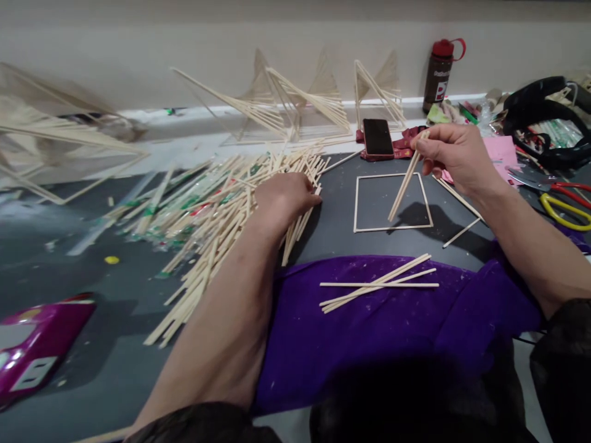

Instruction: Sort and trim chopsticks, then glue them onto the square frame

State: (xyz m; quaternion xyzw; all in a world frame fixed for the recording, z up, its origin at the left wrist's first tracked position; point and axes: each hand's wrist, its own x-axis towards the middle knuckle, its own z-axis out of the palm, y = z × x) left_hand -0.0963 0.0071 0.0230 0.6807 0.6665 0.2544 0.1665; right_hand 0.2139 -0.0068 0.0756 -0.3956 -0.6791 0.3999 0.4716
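Observation:
In my right hand (450, 154) a few thin wooden sticks (403, 187) are pinched between thumb and fingers, pointing down and left. They hang above a square frame of sticks (393, 229) lying on the dark table. My left hand (287, 195) is down on a large pile of loose wooden sticks (221, 231), its fingers bent onto them; the fingertips are mostly hidden. Several crossed sticks (378, 285) lie on a purple cloth (369, 332) in front of me. Two more sticks (462, 232) rest right of the frame.
Along the wall stand twisted stick structures (314, 101), another (60, 135) at left. A phone (377, 138), a bottle (438, 80), a black headband-like item (530, 123) and scissors (561, 206) lie farther back and right. A magenta packet (44, 344) sits left, and plastic wrappers (157, 203) beside the pile.

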